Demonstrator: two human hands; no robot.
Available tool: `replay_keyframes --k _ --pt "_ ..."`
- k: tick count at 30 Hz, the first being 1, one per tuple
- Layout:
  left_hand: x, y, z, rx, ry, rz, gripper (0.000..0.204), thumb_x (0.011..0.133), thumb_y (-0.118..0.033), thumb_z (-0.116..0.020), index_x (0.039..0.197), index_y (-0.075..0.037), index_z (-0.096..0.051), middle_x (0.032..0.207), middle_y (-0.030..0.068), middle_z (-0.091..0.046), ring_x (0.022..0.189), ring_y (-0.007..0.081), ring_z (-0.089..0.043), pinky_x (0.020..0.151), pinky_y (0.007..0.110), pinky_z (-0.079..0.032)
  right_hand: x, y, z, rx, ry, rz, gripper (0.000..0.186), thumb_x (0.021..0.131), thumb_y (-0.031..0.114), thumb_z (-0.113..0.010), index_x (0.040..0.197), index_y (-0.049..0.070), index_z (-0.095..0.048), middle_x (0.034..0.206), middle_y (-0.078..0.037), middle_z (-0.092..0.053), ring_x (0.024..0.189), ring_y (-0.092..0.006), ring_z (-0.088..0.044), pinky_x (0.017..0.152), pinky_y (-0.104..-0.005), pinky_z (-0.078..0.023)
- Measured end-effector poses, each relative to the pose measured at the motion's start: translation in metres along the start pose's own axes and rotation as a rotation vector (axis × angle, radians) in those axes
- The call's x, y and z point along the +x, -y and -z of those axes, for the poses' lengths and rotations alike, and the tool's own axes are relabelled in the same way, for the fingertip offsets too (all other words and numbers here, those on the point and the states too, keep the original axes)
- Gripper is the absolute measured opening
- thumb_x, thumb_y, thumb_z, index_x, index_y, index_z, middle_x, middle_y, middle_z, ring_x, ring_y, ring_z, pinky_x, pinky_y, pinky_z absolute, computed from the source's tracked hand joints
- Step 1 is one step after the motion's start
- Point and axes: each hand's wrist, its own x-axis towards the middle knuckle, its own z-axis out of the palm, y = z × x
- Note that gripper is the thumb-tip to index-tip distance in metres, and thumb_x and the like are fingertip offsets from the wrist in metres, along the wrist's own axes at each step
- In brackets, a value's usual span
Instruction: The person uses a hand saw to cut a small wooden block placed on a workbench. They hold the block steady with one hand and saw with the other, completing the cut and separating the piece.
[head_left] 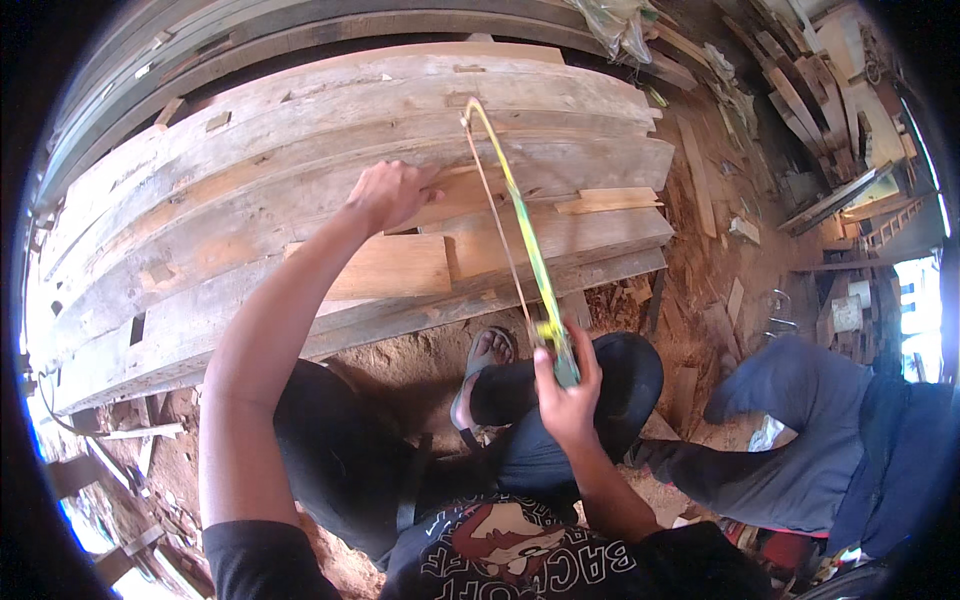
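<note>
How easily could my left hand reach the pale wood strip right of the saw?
Probably not straight across: in this view, the bow saw, gripped in your right hand, slants between your left hand and the pale wood strip.

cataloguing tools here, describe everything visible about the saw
The saw is a slim bow type: a long metal-looking frame, yellow with green stretches, hooks over at the far end, and a thin brownish blade runs along its left side. The right hand grips its darker green near end. It points away from the person, leaning a little left, its far part over the wooden beams. Whether it touches the wood is unclear; its teeth cannot be made out.
</note>
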Motion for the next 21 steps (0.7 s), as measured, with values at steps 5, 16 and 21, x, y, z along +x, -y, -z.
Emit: replay_keyframes --k 5,16,21 --pt "-0.003 -0.002 0.004 0.03 -0.031 -0.003 0.041 0.105 -0.05 -0.058 0.125 -0.015 -0.064 0.097 0.0219 -0.076 0.095 0.044 -0.074 0.08 0.055 -0.059 0.045 -0.011 -0.027 -0.057 -0.027 0.096 0.039 0.097 0.009 -0.071 0.134 0.0 -0.061 0.104 -0.015 -0.072 0.095 -0.023 -0.071 0.086 -0.037 -0.056" --pt "-0.006 -0.004 -0.003 -0.059 -0.072 -0.012 0.039 0.102 -0.046 -0.063 0.118 -0.011 -0.069 0.088 0.0221 -0.075 0.089 0.0433 -0.074 0.077 0.056 -0.058 0.019 0.004 -0.01 0.066 0.002 -0.138 0.04 0.099 0.006 -0.069 0.137 -0.002 -0.059 0.108 -0.012 -0.072 0.096 -0.0199 -0.07 0.085 -0.0361 -0.056" --pt "-0.004 0.0 0.002 0.019 -0.104 -0.018 0.041 0.102 -0.046 -0.065 0.125 -0.013 -0.069 0.089 0.0218 -0.075 0.088 0.0448 -0.074 0.076 0.057 -0.058 0.047 -0.006 -0.033 0.009 -0.011 -0.059 0.039 0.1 0.008 -0.069 0.137 -0.002 -0.059 0.109 -0.015 -0.073 0.102 -0.0245 -0.071 0.09 -0.0385 -0.055"
